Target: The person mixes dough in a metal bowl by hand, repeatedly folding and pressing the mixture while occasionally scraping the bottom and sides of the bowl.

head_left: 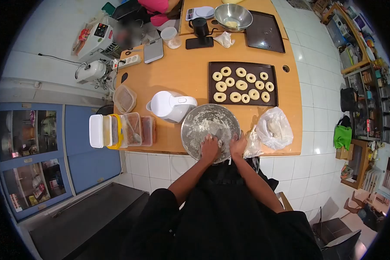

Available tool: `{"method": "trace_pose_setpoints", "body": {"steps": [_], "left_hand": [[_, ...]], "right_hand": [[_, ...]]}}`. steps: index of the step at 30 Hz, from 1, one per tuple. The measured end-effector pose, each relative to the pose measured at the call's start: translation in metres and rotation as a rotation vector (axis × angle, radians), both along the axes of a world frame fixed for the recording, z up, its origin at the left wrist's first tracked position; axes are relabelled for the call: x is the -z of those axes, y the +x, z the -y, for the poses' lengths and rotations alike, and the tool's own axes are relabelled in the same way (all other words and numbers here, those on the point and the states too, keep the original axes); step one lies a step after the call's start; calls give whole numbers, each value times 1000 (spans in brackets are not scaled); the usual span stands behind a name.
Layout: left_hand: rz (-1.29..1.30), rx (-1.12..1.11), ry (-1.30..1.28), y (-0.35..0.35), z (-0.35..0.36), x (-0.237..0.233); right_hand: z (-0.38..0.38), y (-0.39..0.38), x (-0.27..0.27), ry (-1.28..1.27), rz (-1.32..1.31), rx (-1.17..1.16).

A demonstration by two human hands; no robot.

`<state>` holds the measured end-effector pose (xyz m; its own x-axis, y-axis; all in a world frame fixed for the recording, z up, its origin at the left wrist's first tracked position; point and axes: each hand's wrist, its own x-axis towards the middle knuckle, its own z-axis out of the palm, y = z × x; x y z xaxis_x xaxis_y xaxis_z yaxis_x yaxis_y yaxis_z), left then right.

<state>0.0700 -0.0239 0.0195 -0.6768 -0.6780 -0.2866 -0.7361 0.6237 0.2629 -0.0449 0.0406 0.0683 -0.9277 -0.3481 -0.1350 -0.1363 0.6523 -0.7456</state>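
A large steel mixing bowl (195,134) stands at the table's near edge, its inner wall smeared with flour and dough residue. My left hand (210,148) is down inside it, knuckles floury and fingers curled against the bottom; what lies beneath them is hidden. At the bowl's right side, my right hand (238,146) grips the rim, thumb toward the inside. Close to that hand lies a clear plastic bag (252,145) with pale contents. Beyond the bowl is a dark baking tray (212,96) carrying several dough rings (241,85).
Left of the bowl stand a white electric kettle (167,106) and plastic containers (134,130). A larger plastic bag (275,128) sits right. Farther back are a phone (199,42), a black gooseneck kettle (200,27), another steel bowl (233,16) and a person in pink (156,5).
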Motion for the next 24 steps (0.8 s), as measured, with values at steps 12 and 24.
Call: {"method": "trace_pose_setpoints", "body": {"steps": [12,24], "left_hand": [[-382,-222,-147,-33,42,13],[-1251,-1191,1435,-23,80,38]], "right_hand": [[-2,0,18,-31,56,-6],[-1,-3,2,10,72,-17]]}}
